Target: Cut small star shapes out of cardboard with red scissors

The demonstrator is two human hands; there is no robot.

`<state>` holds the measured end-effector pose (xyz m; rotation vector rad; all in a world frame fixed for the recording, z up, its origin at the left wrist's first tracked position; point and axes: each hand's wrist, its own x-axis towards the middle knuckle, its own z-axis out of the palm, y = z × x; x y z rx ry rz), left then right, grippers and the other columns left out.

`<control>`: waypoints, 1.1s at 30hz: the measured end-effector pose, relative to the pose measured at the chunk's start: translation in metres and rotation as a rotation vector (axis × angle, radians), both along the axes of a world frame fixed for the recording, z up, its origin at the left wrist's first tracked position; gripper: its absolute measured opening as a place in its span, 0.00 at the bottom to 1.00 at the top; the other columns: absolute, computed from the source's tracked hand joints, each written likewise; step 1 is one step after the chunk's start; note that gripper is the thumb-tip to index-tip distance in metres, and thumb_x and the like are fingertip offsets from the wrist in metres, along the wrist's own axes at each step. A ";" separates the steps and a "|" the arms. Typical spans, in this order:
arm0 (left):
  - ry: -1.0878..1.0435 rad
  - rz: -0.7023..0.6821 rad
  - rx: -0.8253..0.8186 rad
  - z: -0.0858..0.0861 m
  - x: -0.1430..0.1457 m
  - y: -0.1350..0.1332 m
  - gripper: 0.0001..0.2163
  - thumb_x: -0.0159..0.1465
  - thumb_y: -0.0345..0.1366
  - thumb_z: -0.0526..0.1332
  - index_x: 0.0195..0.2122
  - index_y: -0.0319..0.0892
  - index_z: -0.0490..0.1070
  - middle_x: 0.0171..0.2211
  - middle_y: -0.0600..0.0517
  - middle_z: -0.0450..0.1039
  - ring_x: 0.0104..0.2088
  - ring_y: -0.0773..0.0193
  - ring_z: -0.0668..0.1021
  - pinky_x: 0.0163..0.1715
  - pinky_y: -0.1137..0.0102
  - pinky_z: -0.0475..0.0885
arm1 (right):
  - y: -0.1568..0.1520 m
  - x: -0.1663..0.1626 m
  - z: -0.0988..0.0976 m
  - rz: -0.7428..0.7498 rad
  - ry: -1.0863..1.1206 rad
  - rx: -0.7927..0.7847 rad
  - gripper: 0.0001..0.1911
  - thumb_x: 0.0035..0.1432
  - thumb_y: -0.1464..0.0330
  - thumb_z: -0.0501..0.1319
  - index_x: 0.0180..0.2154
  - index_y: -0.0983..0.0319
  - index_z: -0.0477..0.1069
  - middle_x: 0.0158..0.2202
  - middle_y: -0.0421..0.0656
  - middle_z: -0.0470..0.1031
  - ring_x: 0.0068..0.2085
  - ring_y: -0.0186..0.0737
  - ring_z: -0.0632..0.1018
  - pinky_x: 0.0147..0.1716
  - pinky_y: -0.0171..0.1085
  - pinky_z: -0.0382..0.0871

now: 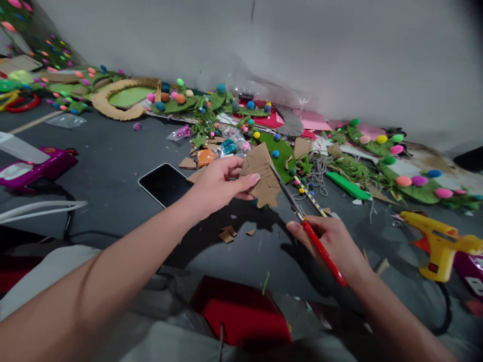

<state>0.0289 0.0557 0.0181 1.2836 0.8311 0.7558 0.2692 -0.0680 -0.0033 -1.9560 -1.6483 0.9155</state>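
Observation:
My left hand (222, 183) pinches a piece of brown cardboard (262, 173) between thumb and fingers, held above the dark table. Its lower edge is cut into star-like points, while the upper part is still straight-edged. In my right hand (332, 236) is a pair of scissors (320, 249) with red handles. The scissor blades lie along the right edge of the cardboard. Below the hands, small cardboard scraps (227, 234) rest on the table. A phone (165, 183) with a dark screen lies beside my left wrist, and a striped pencil (311, 197) lies just beyond the scissors.
Green felt pieces with coloured pom-poms (211, 103) line the wall. A yellow glue gun (439, 246) sits at the right, a purple device (41, 168) at the left. A green comb (347, 186), grey yarn (319, 173) and a tan fuzzy ring (109, 108) lie toward the back.

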 end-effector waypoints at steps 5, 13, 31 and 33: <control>-0.019 -0.021 -0.028 -0.002 -0.001 0.002 0.19 0.62 0.46 0.75 0.48 0.41 0.78 0.42 0.48 0.84 0.42 0.61 0.86 0.40 0.70 0.85 | -0.001 0.000 -0.002 -0.007 0.009 0.013 0.35 0.62 0.36 0.60 0.22 0.57 0.55 0.23 0.35 0.50 0.27 0.35 0.54 0.23 0.37 0.46; -0.039 -0.036 -0.047 -0.003 -0.001 0.003 0.15 0.63 0.42 0.75 0.46 0.40 0.77 0.37 0.52 0.81 0.38 0.67 0.84 0.38 0.73 0.85 | 0.000 0.007 0.004 0.075 0.036 -0.020 0.32 0.62 0.40 0.63 0.24 0.56 0.55 0.23 0.34 0.52 0.27 0.34 0.57 0.24 0.36 0.48; -0.045 -0.090 -0.052 -0.007 0.003 0.001 0.12 0.64 0.39 0.74 0.43 0.39 0.76 0.37 0.52 0.81 0.37 0.67 0.84 0.38 0.73 0.85 | 0.001 0.001 0.007 0.031 0.011 -0.040 0.36 0.61 0.34 0.57 0.23 0.56 0.53 0.23 0.34 0.48 0.26 0.33 0.53 0.24 0.38 0.45; -0.040 -0.087 -0.049 -0.008 0.002 0.002 0.12 0.64 0.40 0.74 0.42 0.39 0.76 0.36 0.52 0.80 0.37 0.67 0.84 0.38 0.72 0.85 | 0.001 0.000 0.004 0.011 0.022 -0.035 0.36 0.61 0.34 0.58 0.23 0.56 0.52 0.23 0.34 0.48 0.26 0.33 0.53 0.23 0.38 0.45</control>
